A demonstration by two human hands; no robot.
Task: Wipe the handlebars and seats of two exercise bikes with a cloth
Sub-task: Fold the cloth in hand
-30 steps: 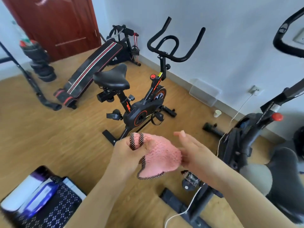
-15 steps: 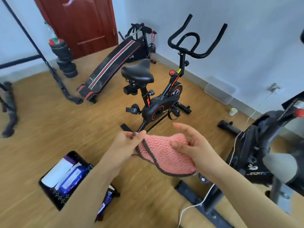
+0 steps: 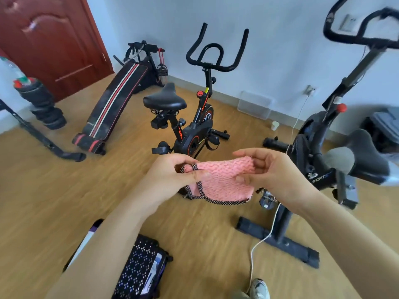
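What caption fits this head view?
Left hand and right hand hold a pink cloth spread before the far bike and near bike.

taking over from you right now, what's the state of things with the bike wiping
Left hand pinches the pink cloth by its dotted edge; right hand pinches the opposite side, so the cloth is spread between them in mid-air.
Far bike stands ahead, near bike at the right; the cloth touches neither.
Done: cloth in hand only.
Left: handlebars and seats of both bikes.
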